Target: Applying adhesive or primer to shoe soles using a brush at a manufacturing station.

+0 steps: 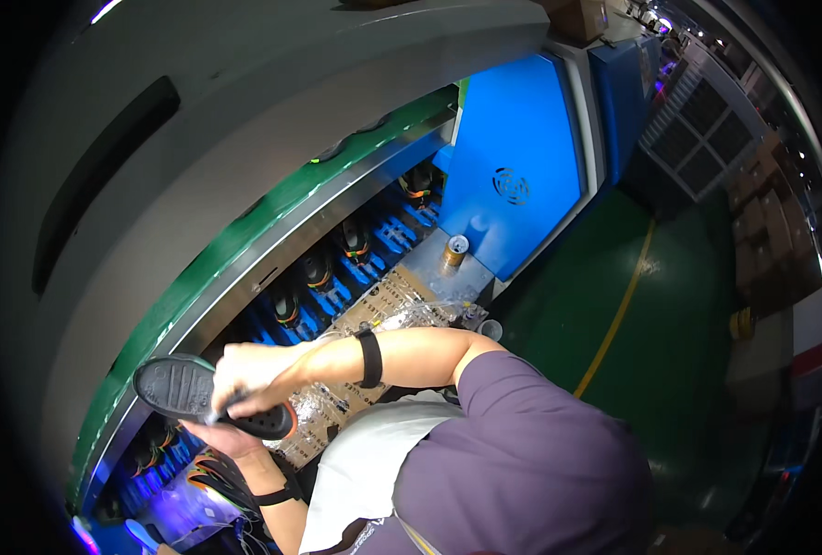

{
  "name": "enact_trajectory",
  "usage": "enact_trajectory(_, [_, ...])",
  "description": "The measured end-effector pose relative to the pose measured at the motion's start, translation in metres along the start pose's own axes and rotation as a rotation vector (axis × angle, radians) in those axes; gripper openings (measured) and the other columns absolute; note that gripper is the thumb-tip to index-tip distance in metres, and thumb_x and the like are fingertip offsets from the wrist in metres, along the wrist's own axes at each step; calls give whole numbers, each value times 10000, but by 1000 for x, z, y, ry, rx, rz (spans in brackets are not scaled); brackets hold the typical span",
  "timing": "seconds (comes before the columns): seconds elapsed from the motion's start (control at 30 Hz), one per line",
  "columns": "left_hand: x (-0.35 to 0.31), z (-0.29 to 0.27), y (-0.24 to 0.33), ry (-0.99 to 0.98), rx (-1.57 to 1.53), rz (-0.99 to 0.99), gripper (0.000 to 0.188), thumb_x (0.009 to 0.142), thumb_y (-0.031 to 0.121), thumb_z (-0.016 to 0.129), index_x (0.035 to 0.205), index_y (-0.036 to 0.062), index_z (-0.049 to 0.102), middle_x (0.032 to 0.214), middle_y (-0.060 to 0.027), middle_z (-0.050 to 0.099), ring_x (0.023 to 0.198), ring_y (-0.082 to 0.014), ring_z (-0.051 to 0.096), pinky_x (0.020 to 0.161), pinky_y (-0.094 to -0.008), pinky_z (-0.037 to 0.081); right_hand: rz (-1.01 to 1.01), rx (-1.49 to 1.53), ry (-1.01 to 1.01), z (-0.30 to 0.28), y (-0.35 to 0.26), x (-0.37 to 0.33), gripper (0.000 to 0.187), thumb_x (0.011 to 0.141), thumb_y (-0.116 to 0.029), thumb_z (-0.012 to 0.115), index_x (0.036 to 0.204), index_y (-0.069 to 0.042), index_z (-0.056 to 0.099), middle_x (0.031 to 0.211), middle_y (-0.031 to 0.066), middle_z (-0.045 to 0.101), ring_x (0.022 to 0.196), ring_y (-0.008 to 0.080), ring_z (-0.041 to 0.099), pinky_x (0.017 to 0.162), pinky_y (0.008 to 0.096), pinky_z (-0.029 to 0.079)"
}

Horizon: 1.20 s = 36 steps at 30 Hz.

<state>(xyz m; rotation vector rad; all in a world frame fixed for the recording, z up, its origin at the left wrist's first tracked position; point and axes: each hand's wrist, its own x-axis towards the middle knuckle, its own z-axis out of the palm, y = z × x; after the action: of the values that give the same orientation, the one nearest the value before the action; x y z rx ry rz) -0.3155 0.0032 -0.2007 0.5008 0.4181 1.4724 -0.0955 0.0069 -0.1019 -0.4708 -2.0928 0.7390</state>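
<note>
A black shoe is held sole up at the lower left, with an orange edge at its right end. My left hand supports it from below, fingers closed around its near side. Over the middle of the sole is my right hand, its fingers curled into a grip. A small dark piece with a pale tip shows under those fingers, too covered to name. Several other dark shoes with orange edges rest on blue holders along the machine beyond my hands.
A machine with a green and metal ledge curves across the left. Brown cardboard and clear plastic lie in front of the holders. A gold can stands beside a blue panel; a clear cup is nearby. Green floor lies right.
</note>
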Motion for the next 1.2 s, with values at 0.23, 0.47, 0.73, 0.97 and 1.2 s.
enact_trajectory(0.23, [7, 56, 9, -209, -51, -29, 808, 1026, 704, 405, 1463, 40, 548, 1290, -213, 661, 1220, -352, 635, 1105, -506, 512, -84, -143, 120, -5, -7, 3, 282, 826, -167, 812, 1108, -161, 808, 782, 95, 722, 757, 331, 710, 691, 467, 529])
enact_trajectory(0.47, [19, 57, 31, -323, -12, -21, 798, 996, 644, 437, 1401, -38, 517, 1276, -171, 605, 1193, -285, 597, 1100, -427, 494, 49, -108, 65, -8, -12, 10, 237, 811, -136, 779, 1040, -140, 837, 899, 127, 800, 818, 293, 774, 743, 431, 582])
enact_trajectory(0.73, [31, 27, 63, -292, -12, 49, 1074, 946, 751, 243, 1534, -133, 405, 1399, -369, 600, 1229, -505, 626, 1103, -634, 477, -66, 96, 20, -14, -12, 13, 282, 897, -175, 790, 1174, -125, 793, 929, 107, 763, 839, 347, 715, 731, 453, 541])
enact_trajectory(0.97, [22, 67, 63, -195, -52, 14, 1023, 935, 852, 306, 1333, -49, 583, 1194, -258, 638, 1026, -372, 618, 967, -523, 536, -36, 216, -328, -41, -20, 16, 306, 890, -178, 825, 1187, -120, 784, 897, 86, 732, 848, 284, 679, 811, 410, 500])
enact_trajectory(1.2, [22, 71, 90, -301, 46, -22, 1107, 918, 909, 270, 1461, -17, 543, 1221, -289, 705, 1066, -421, 738, 944, -559, 615, -19, 153, -533, -36, -38, 37, 344, 861, -138, 835, 1202, -135, 789, 817, 50, 706, 772, 251, 622, 836, 385, 458])
